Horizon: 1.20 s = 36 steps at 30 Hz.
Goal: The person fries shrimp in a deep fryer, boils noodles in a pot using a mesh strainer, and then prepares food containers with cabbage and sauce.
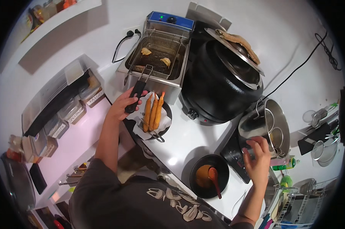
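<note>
My left hand (126,104) grips the black handle of a wire fryer basket (161,54), which sits in a steel deep fryer (151,88) with a green light lit. Two pale fried pieces, dumpling-like, lie in the basket. Below it, battered fried prawns (154,113) rest on white paper in a dark round dish, with metal tongs (158,136) by their lower ends. My right hand (257,156) is raised, fingers apart and holding nothing, in front of a steel pot (251,126) on a black induction cooker (232,151). A black bowl (195,186) with brown soup and a red spoon (214,177) stands to its left.
A large black soup kettle (218,80) with a tilted metal lid stands right of the fryer. Labelled containers (72,110) line the left. Strainers (324,151) hang on the right wall, above a wire rack (301,206). A black cord (292,71) runs down the wall.
</note>
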Tool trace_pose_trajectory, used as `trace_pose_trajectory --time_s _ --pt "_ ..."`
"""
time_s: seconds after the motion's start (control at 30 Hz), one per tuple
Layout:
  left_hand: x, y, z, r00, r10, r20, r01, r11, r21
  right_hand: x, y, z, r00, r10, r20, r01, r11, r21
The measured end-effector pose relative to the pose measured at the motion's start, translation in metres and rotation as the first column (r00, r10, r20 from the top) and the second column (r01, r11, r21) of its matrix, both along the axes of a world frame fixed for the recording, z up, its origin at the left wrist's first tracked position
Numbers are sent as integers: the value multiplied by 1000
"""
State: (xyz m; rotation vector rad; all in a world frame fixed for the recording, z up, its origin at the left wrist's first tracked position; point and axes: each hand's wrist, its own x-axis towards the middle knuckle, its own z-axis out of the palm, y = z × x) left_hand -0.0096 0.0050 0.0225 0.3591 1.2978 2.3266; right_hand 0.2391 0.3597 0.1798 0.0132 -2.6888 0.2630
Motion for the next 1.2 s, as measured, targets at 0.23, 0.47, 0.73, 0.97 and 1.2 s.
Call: trace_pose_trajectory --time_s 0.23,0.47,0.73,0.97,1.2 --pt "5 -5 -10 1000 -24 7 24 999 24 -9 -22 -25 994 69 86 -64 997 -51" --pt "-13 -19 13 996 -85 -27 86 996 30 -20 -44 -28 991 69 113 -53 988 -142" --pt "-72 -4 106 987 -162 -9 162 980 119 -46 -71 -21 994 104 39 -99 987 -126" --pt "-73 20 158 997 -81 -8 81 995 59 -30 -82 -31 996 32 88 -10 972 -236" --pt "-67 20 167 989 -88 -121 92 996 22 -3 -70 -50 992 19 122 18 956 -293"
